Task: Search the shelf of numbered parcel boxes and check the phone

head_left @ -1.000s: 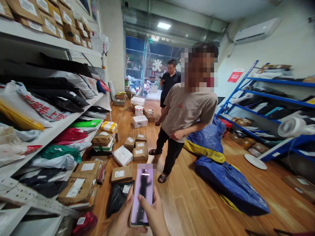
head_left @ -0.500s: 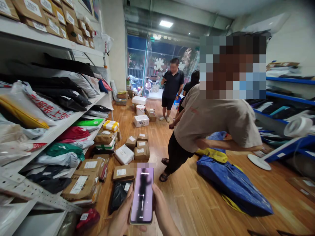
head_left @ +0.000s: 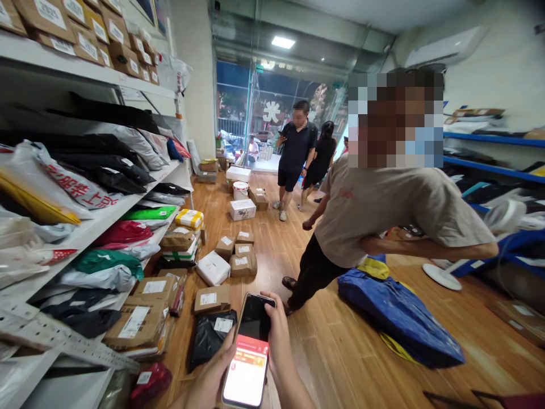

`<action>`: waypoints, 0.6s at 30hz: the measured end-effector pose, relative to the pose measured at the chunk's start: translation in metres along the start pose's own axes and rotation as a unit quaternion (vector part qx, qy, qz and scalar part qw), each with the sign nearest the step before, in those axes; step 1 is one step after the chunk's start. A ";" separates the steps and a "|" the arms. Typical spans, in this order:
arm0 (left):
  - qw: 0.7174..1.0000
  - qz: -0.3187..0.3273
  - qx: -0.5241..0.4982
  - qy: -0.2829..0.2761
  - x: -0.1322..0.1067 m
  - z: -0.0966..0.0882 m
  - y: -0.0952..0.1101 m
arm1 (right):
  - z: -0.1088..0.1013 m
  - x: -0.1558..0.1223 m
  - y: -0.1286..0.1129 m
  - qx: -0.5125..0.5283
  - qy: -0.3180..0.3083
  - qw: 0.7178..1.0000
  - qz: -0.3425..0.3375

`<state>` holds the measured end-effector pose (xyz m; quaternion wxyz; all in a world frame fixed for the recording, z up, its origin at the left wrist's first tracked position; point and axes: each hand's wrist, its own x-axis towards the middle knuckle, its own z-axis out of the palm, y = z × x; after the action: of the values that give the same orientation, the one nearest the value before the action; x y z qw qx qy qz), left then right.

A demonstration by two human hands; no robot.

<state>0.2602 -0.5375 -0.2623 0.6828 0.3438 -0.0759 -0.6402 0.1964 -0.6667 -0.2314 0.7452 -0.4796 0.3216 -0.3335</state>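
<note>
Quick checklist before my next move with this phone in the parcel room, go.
1. Slim smartphone with red and white screen lit: ok.
2. Left hand under it and right hand gripping its edge: ok.
3. Screen text readable: cannot tell.
4. Floor ahead free: not ok, black plastic mailer bag and brown cardboard boxes lie there.
5. Space to the right: not ok, person in beige T-shirt leans close.
</note>
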 end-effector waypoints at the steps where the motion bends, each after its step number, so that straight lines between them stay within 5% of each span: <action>1: 1.000 0.007 -0.007 -0.011 0.001 -0.001 -0.001 | 0.001 -0.001 0.000 0.004 -0.006 1.000 0.009; 11: 0.999 0.006 0.030 -0.036 0.001 -0.003 -0.007 | 0.000 0.001 0.006 0.031 -0.020 0.999 0.001; 18: 0.999 0.004 0.020 -0.041 -0.010 0.005 0.004 | -0.006 -0.018 0.005 0.045 -0.102 0.993 0.040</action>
<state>0.2590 -0.5298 -0.2532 0.6743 0.3307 -0.1181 -0.6496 0.1818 -0.6537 -0.2352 0.8078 -0.4640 0.2474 -0.2664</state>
